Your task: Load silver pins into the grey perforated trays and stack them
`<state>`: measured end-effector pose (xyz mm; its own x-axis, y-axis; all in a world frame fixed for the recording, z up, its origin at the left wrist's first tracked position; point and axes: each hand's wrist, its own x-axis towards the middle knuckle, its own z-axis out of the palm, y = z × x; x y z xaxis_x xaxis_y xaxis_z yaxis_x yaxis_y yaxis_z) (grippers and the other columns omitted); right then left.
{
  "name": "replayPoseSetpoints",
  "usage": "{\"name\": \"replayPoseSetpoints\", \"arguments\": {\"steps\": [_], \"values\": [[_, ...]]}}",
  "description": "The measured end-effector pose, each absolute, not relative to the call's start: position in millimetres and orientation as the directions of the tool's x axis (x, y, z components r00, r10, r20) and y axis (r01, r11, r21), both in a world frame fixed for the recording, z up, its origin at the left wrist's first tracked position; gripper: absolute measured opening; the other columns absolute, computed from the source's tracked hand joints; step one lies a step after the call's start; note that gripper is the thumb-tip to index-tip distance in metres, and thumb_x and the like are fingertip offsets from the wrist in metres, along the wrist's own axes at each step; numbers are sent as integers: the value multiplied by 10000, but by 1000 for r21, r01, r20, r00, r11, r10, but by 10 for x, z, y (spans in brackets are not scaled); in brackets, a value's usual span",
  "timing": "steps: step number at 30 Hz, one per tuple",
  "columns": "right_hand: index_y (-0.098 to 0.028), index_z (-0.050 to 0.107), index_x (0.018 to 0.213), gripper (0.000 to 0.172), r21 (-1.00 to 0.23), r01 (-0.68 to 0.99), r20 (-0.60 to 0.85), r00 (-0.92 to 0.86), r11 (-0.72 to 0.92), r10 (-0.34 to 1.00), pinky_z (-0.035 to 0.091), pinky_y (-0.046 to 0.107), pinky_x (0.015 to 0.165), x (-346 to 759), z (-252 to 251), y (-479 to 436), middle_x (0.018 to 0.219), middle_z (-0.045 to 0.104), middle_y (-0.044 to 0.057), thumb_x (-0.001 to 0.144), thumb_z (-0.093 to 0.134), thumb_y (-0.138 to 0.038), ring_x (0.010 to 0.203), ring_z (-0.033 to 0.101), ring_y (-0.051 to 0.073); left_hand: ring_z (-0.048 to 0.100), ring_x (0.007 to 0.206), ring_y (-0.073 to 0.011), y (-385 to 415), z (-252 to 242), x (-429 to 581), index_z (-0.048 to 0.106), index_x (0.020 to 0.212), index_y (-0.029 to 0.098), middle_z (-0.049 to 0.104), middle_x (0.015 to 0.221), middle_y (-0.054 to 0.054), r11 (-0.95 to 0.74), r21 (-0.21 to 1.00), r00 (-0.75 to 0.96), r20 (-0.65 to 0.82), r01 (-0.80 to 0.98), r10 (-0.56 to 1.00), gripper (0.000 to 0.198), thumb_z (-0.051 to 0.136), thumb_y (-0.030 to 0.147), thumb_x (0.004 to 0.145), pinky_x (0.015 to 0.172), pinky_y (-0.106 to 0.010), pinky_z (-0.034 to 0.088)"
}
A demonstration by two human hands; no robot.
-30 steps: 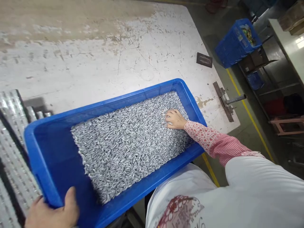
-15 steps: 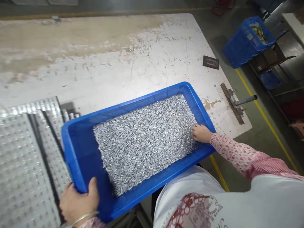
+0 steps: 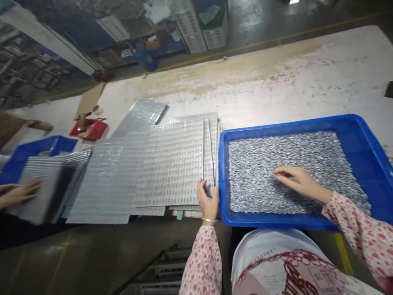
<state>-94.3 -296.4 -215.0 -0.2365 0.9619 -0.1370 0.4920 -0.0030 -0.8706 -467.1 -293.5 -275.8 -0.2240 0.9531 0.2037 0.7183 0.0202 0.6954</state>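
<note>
A blue plastic tub (image 3: 260, 221) holds a wide layer of small, shiny silver pieces (image 3: 270, 188); its right end shows bare blue bottom. Over these pieces hovers my right hand (image 3: 297, 182), fingers stretched out and the thumb slightly apart, nothing visible in it. My left hand (image 3: 209, 203) is at the right edge of a stack of pale dimpled sheets (image 3: 175, 164), just beside the tub's left wall. Its fingertips touch the sheet edge, with thumb and fingers spread apart.
A co-worker's hands (image 3: 21, 194) touch upright grey sheets (image 3: 39, 184) at the left. Behind them are a blue bin (image 3: 58, 143) and a red box (image 3: 90, 129). The worn white table (image 3: 245, 98) stretches across, with a dark block (image 3: 389, 89) at its right.
My view has swung left. The tub now lies level, its silver pieces spread toward the left end. My left hand has left the tub's rim for the sheets; my right hand is over the pieces.
</note>
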Motion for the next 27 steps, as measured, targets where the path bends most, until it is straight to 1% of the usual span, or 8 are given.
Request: {"name": "replayPoseSetpoints", "arguments": {"steps": [4,6,10,13,16,18,22,27], "values": [[-220,584,1199,405,-985,109,-159,-300,-132,941,514,418,980,-2367,-2081,-2657,1194,662,94,894,572,-486,1137,623,253,445,1326,-301,-2828,-2553,-6131,474,1263,172,501,1357,-187,193,600,-446,307,776,841,535,581,475,836,1121,-488,339],[-223,517,1284,499,-987,53,-160,-281,-151,946,453,449,1061,-2989,-2167,-2529,1336,573,113,879,573,-509,1254,543,265,432,1329,-326,-2725,-2447,-6935,443,1293,126,500,1340,-215,369,510,-553,271,777,788,615,588,483,814,1124,-510,320],[-210,371,1423,704,-945,302,-183,-168,-126,969,261,498,1184,-3801,-2493,-2324,1519,350,142,845,564,-561,1410,344,297,370,1370,-372,-2505,-2376,-7917,396,1330,18,455,1370,-302,594,347,-650,61,726,758,707,576,468,816,1138,-536,270],[-156,282,1471,792,-862,486,-197,-63,-142,978,152,514,1208,-4052,-2753,-2175,1556,251,181,839,515,-575,1479,166,318,354,1379,-399,-2403,-2495,-7984,414,1345,49,438,1414,-291,597,357,-632,-23,719,775,753,601,524,791,1124,-555,283],[-90,202,1495,860,-782,601,-183,31,-164,983,123,566,1191,-4172,-2946,-2015,1567,181,232,827,497,-543,1490,47,368,255,1427,-420,-2423,-2612,-7847,325,1425,59,317,1513,-289,590,348,-607,-70,729,792,912,628,596,753,1138,-577,240],[-67,175,1499,886,-745,636,-183,96,-202,978,136,601,1171,-4231,-3035,-1927,1570,141,260,812,506,-518,1482,29,405,260,1430,-401,-2491,-2615,-7852,294,1445,60,313,1519,-283,566,341,-572,-95,750,815,914,608,595,773,1144,-556,239],[-53,190,1500,922,-717,640,-222,165,-275,961,162,584,1169,-4287,-3160,-1854,1569,101,278,795,519,-548,1464,97,443,371,1380,-343,-2627,-2388,-8237,379,1399,85,424,1456,-249,563,326,-572,-76,759,816,769,573,542,812,1120,-486,311],[-61,190,1504,899,-726,621,-242,170,-295,955,191,557,1171,-4269,-3242,-1875,1579,97,271,803,520,-519,1476,106,403,378,1364,-387,-2431,-1939,-8972,377,1397,6,420,1441,-290,604,286,-624,-26,744,781,788,501,532,824,1120,-527,296]]}}
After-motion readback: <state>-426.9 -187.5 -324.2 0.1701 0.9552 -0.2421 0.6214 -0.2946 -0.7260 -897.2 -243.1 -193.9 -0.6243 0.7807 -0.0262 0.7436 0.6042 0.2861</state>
